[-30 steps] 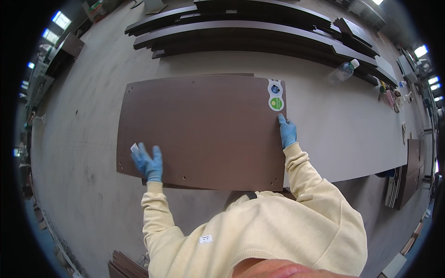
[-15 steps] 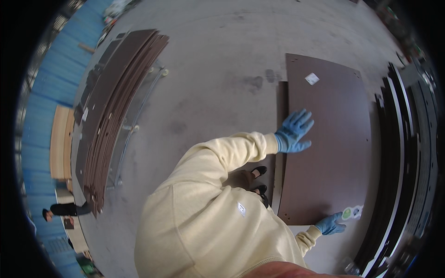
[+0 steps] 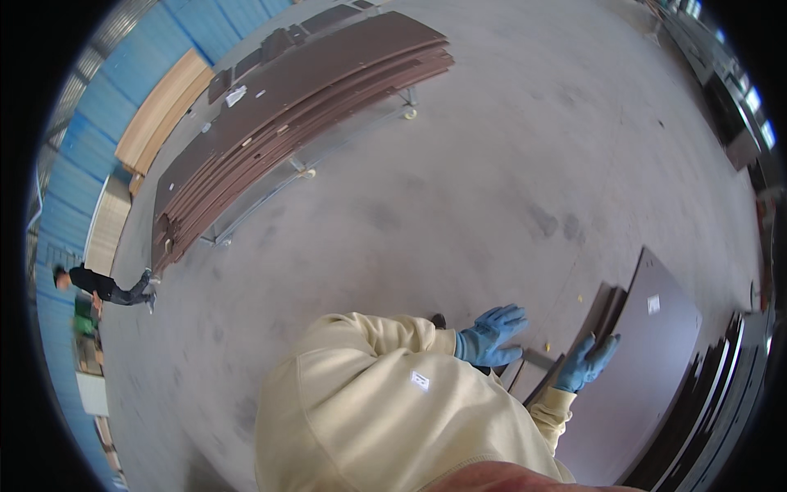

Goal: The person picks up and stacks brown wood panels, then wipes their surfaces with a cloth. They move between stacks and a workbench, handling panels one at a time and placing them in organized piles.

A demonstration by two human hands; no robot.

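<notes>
A wide brown panel (image 3: 635, 369) lies at the right on top of a stack whose darker lower boards (image 3: 605, 307) stick out along its left side. My left hand (image 3: 492, 336), in a blue glove, is held in front of my body, to the left of the stack. Its fingers are stretched out and hold nothing. My right hand (image 3: 587, 362), gloved the same way, is raised over the left edge of the brown panel with its fingers extended. Whether it touches the panel I cannot tell. A small white label (image 3: 653, 305) sticks to the panel's far part.
A long stack of brown boards (image 3: 328, 90) rests on a wheeled metal rack (image 3: 270, 193) at the far left. A person in dark clothes (image 3: 102, 285) walks beyond it, near a blue wall (image 3: 172, 37). Dark boards with pale edges (image 3: 713, 385) line the right side.
My view has turned left, so the panel now appears lower and farther right. My left hand has come off the panel; my right hand has moved from its near edge to its left edge.
</notes>
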